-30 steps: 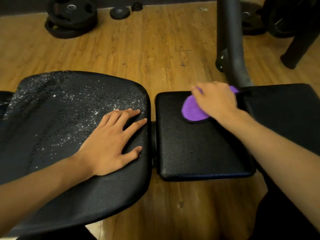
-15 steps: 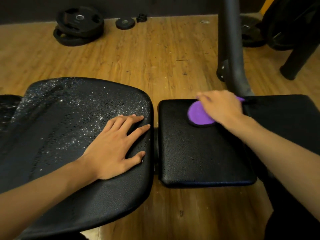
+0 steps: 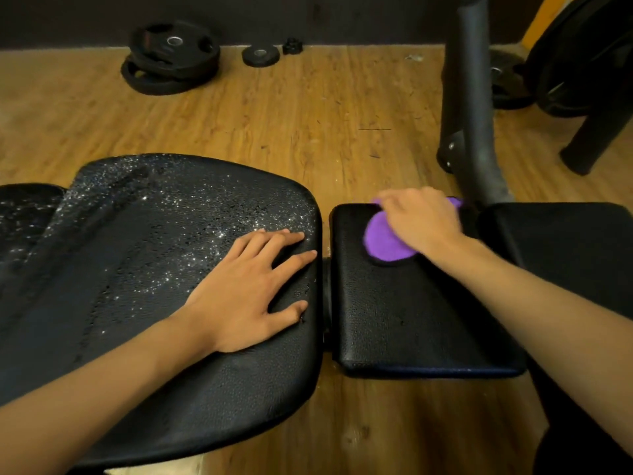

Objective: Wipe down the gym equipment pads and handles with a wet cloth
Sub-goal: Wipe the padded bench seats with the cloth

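Note:
A purple cloth (image 3: 382, 240) lies on the far part of the small black pad (image 3: 411, 313). My right hand (image 3: 421, 221) lies on top of the cloth and presses it onto the pad, fingers pointing left, slightly blurred. Purple shows on both sides of the hand. My left hand (image 3: 251, 289) rests flat, fingers spread, on the right end of the large black pad (image 3: 137, 269), whose surface glistens with water droplets. Another black pad (image 3: 565, 255) sits to the right, behind my right forearm.
A grey metal post (image 3: 471, 108) rises just behind the small pad. Stacked black weight plates (image 3: 171, 60) and a small plate (image 3: 260, 55) lie on the wooden floor at the back left. More plates and a black frame leg (image 3: 592, 135) stand at the back right.
My right hand has slid the cloth slightly along the far edge of the small pad. The view has tilted up a little. My left hand stays planted on the large pad.

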Tool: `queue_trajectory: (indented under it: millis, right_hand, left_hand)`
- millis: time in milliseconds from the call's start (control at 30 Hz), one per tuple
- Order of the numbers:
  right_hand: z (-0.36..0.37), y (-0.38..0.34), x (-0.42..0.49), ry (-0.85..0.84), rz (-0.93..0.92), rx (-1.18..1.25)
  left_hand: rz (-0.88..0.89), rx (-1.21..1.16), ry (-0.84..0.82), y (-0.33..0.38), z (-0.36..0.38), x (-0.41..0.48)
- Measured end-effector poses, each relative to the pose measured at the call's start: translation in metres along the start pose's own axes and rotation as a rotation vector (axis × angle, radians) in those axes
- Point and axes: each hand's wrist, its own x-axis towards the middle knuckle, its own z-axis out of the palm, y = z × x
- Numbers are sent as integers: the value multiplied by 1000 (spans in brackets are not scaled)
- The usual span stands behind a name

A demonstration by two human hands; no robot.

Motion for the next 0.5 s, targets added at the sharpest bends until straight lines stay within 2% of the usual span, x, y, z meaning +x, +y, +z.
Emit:
queue_trajectory:
  millis: [100,167,267,367,433,500]
  right_hand:
    - [-13,46,-8,-2,173,-71]
    - [-12,32,-3,-30,195,-93]
    - [8,-31,11,-46,37,-121]
    - [25,-81,21,9,-68,-130]
    - [23,-76,17,-1,-109,-51]
    - [14,-42,7,-13,-107,10]
  left_hand:
    - [-2,-4,6,0,1,-1]
    - [-9,-1,10,1,2,-1]
    - [-9,-1,14,0,3,-1]
    - [-8,5,14,-1,3,0]
    - [-6,0,12,-1,4,0]
    - [-7,-3,15,-2,4,-1]
